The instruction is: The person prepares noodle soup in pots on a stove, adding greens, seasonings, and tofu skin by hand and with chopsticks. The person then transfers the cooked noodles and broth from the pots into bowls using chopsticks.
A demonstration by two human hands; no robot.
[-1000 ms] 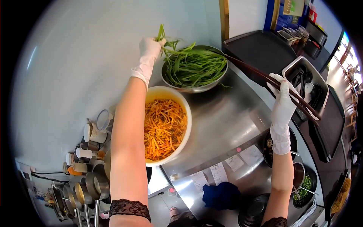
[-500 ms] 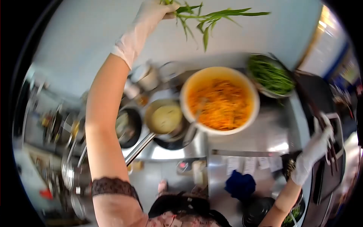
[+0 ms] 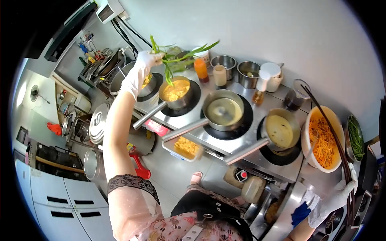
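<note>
My gloved left hand [image 3: 146,66] is closed round a small bunch of long leafy green stems [image 3: 171,64]. The leaves hang over a long-handled saucepan [image 3: 163,93] of yellow food on the cooktop, and the lowest tips come near its rim. In my gloved right hand [image 3: 339,193], low on the right, is a pair of long dark chopsticks [image 3: 329,124] pointing up and away. Their upper part passes in front of a tub [image 3: 339,114] of shredded orange carrot. Past the tub stands a bowl of green stems [image 3: 354,138].
Two more saucepans [image 3: 237,96] [image 3: 295,124] hold pale liquid, their handles jutting toward me. Sauce bottles [image 3: 220,76] and metal pots [image 3: 223,64] line the wall. Below the cooktop edge sits a box of yellow pieces [image 3: 184,148]. A blue cloth [image 3: 300,213] lies near my right hand.
The view has swung left, bringing more of the cooktop into sight. My left hand has carried the green stems leftward over a saucepan. My right hand still holds the chopsticks.
</note>
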